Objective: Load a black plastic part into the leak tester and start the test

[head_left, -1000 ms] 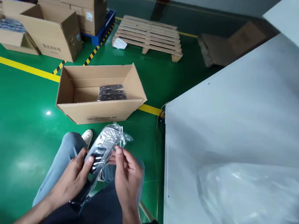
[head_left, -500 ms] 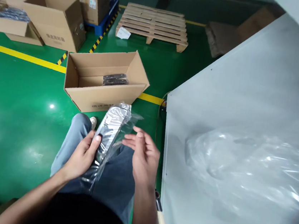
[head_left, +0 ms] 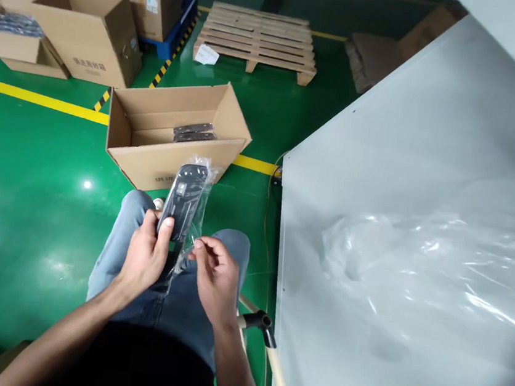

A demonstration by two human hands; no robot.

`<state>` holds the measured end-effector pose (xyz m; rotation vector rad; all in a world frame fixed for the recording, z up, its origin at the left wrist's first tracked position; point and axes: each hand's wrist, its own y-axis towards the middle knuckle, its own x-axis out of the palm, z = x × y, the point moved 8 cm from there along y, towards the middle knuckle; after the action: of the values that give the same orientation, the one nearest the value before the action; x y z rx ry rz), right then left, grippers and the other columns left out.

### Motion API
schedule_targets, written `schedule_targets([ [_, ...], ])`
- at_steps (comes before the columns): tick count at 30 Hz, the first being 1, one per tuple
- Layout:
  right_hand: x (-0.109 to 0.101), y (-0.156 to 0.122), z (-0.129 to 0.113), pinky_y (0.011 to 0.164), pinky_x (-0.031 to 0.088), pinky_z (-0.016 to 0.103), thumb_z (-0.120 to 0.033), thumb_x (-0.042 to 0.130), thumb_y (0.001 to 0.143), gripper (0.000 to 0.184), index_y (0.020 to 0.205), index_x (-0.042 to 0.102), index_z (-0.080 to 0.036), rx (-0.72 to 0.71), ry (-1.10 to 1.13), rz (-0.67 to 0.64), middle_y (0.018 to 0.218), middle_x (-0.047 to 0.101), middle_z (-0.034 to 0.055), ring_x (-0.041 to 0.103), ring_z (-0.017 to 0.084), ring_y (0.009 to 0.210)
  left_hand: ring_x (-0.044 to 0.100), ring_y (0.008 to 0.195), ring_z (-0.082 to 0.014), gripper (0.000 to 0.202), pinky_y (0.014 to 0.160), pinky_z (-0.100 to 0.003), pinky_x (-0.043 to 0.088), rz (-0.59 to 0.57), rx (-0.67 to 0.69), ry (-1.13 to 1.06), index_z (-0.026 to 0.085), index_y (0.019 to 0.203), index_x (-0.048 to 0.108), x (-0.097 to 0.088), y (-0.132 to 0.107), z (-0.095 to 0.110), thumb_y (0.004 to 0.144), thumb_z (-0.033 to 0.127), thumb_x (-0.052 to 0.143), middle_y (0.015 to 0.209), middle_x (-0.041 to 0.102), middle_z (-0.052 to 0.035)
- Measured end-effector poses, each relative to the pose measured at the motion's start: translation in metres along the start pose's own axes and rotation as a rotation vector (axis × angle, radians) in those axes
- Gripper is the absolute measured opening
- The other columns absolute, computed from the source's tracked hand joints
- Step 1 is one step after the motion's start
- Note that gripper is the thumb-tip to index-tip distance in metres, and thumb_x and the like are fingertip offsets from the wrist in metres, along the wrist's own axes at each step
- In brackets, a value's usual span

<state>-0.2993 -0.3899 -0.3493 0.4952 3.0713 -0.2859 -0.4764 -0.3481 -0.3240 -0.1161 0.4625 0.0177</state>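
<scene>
I sit with my legs over the green floor. My left hand (head_left: 148, 255) grips a long black flat part in a clear plastic bag (head_left: 183, 200), thumb on its face, holding it upright over my knees. My right hand (head_left: 213, 275) pinches the loose edge of that bag at its lower right side. Straight ahead on the floor stands an open cardboard box (head_left: 167, 170) with a few bagged black parts (head_left: 194, 132) lying inside.
A grey table (head_left: 407, 142) fills the right side, with crumpled clear plastic film (head_left: 439, 269) on it. A wooden pallet (head_left: 256, 41) lies beyond the box. Stacked and open cartons (head_left: 85, 31) stand at the back left. A yellow floor line (head_left: 31, 96) crosses behind the box.
My right hand went from pinching the bag, to open beside it, to pinching its lower edge again. The bag now lies tighter around the black part, which my left hand holds higher.
</scene>
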Motion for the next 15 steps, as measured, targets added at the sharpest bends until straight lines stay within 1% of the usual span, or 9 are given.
schedule_targets([
  [3, -0.01, 0.01, -0.001, 0.066, 0.058, 0.027, -0.05, 0.072, 0.093, 0.03, 0.096, 0.071, -0.021, 0.009, 0.013, -0.016, 0.077, 0.073, 0.0032, 0.075, 0.019, 0.073, 0.053, 0.058, -0.0185, 0.034, 0.06, -0.032, 0.041, -0.025, -0.002, 0.056, 0.026, 0.091, 0.046, -0.003, 0.005, 0.003, 0.105, 0.057, 0.046, 0.064, 0.051, 0.0043],
  [6, -0.013, 0.018, 0.001, 0.073, 0.06, 0.029, -0.053, 0.074, 0.091, 0.033, 0.097, 0.071, -0.021, 0.041, 0.058, -0.051, 0.08, 0.074, 0.0029, 0.075, 0.019, 0.076, 0.053, 0.061, -0.0173, 0.037, 0.059, -0.03, 0.041, -0.083, -0.013, -0.03, 0.025, 0.092, 0.048, 0.001, 0.009, 0.005, 0.106, 0.059, 0.045, 0.069, 0.053, 0.0037],
  [7, -0.012, 0.018, 0.001, 0.075, 0.061, 0.03, -0.054, 0.073, 0.091, 0.035, 0.102, 0.071, -0.021, 0.035, 0.066, -0.053, 0.084, 0.074, 0.0033, 0.075, 0.019, 0.079, 0.053, 0.062, -0.0169, 0.038, 0.059, -0.03, 0.041, -0.081, -0.016, -0.057, 0.025, 0.093, 0.049, 0.002, 0.01, 0.005, 0.106, 0.06, 0.044, 0.071, 0.054, 0.0034],
  [9, -0.007, 0.013, 0.002, 0.079, 0.061, 0.03, -0.055, 0.073, 0.092, 0.041, 0.116, 0.07, -0.022, 0.016, 0.068, -0.071, 0.095, 0.076, 0.0053, 0.075, 0.019, 0.087, 0.053, 0.065, -0.0165, 0.041, 0.06, -0.029, 0.041, -0.041, -0.015, -0.092, 0.025, 0.092, 0.049, 0.002, 0.011, 0.003, 0.106, 0.062, 0.044, 0.074, 0.055, 0.0031],
  [10, -0.002, 0.008, 0.004, 0.079, 0.061, 0.03, -0.054, 0.074, 0.091, 0.045, 0.122, 0.068, -0.023, 0.017, 0.061, -0.095, 0.099, 0.076, 0.0061, 0.075, 0.02, 0.089, 0.052, 0.065, -0.0165, 0.042, 0.061, -0.029, 0.041, -0.012, -0.016, -0.103, 0.025, 0.091, 0.048, 0.0, 0.012, 0.002, 0.106, 0.064, 0.044, 0.075, 0.054, 0.0031],
  [11, 0.004, 0.003, 0.007, 0.077, 0.061, 0.03, -0.054, 0.075, 0.091, 0.047, 0.124, 0.068, -0.022, 0.033, 0.049, -0.137, 0.099, 0.075, 0.0063, 0.074, 0.02, 0.088, 0.051, 0.066, -0.0166, 0.044, 0.061, -0.029, 0.041, 0.017, -0.023, -0.113, 0.025, 0.09, 0.047, -0.001, 0.013, 0.001, 0.105, 0.066, 0.044, 0.075, 0.053, 0.0031],
  [12, 0.01, -0.002, 0.011, 0.075, 0.06, 0.029, -0.053, 0.074, 0.091, 0.045, 0.121, 0.069, -0.021, 0.06, 0.032, -0.189, 0.094, 0.075, 0.0056, 0.074, 0.019, 0.083, 0.05, 0.066, -0.0167, 0.047, 0.062, -0.029, 0.041, 0.045, -0.036, -0.124, 0.024, 0.089, 0.048, -0.003, 0.014, -0.002, 0.105, 0.068, 0.044, 0.074, 0.052, 0.0029],
  [13, 0.015, -0.008, 0.015, 0.071, 0.059, 0.029, -0.053, 0.073, 0.092, 0.04, 0.114, 0.071, -0.02, 0.09, 0.016, -0.234, 0.085, 0.073, 0.0039, 0.072, 0.018, 0.076, 0.05, 0.067, -0.017, 0.05, 0.062, -0.029, 0.042, 0.069, -0.051, -0.139, 0.024, 0.089, 0.049, -0.005, 0.015, -0.005, 0.103, 0.071, 0.043, 0.075, 0.053, 0.0022],
  [15, 0.018, -0.015, 0.021, 0.065, 0.056, 0.028, -0.054, 0.068, 0.096, 0.035, 0.099, 0.073, -0.019, 0.142, 0.006, -0.29, 0.067, 0.064, -0.0004, 0.065, 0.016, 0.062, 0.051, 0.07, -0.0177, 0.058, 0.064, -0.029, 0.044, 0.086, -0.089, -0.185, 0.022, 0.089, 0.055, -0.007, 0.019, -0.01, 0.1, 0.078, 0.043, 0.077, 0.057, -0.0001],
])
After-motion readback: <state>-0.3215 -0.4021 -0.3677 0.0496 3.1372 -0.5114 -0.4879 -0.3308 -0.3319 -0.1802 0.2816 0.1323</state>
